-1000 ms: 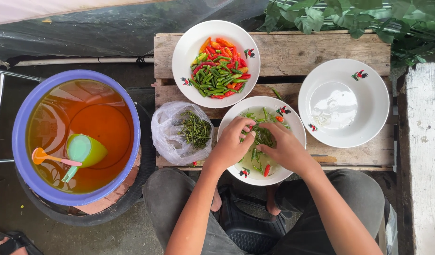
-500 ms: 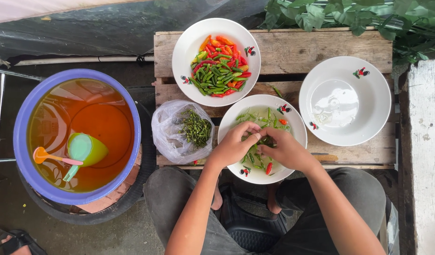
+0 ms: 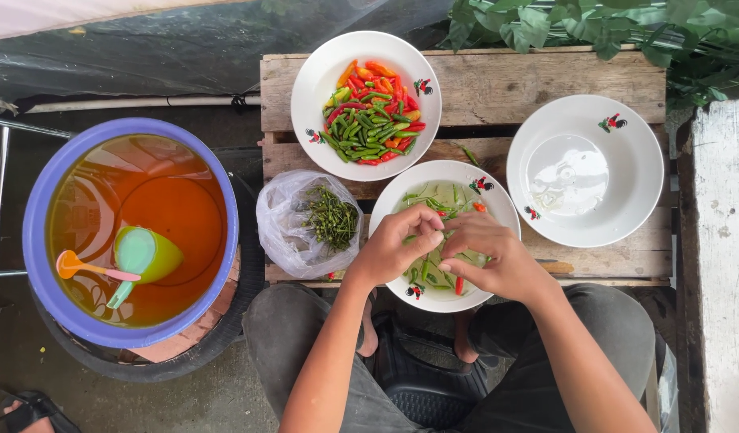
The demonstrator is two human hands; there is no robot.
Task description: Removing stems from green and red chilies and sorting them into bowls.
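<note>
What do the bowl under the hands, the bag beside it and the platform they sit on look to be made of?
Bowl: glossy white, likely glazed ceramic or melamine; the smooth sheen leaves it open.
Bag: thin clear plastic film, crinkled and translucent, green stems inside.
Platform: unfinished weathered wood, with visible grain, slat gaps and stains.

A wooden pallet (image 3: 498,88) carries three bowls. The bowl of chillies (image 3: 366,104) sits at 11 o'clock on it, the bowl of water (image 3: 586,170) at 3 o'clock, and the near bowl (image 3: 443,234) at 6 o'clock, between and in front of the other two. Both hands (image 3: 446,252) meet over the near bowl. A plastic bag of stems (image 3: 309,224) lies just beside that bowl at 9 o'clock. Off the pallet, further toward 9 o'clock, stands a tub (image 3: 131,228) with two ladles (image 3: 121,261) in it.
</note>
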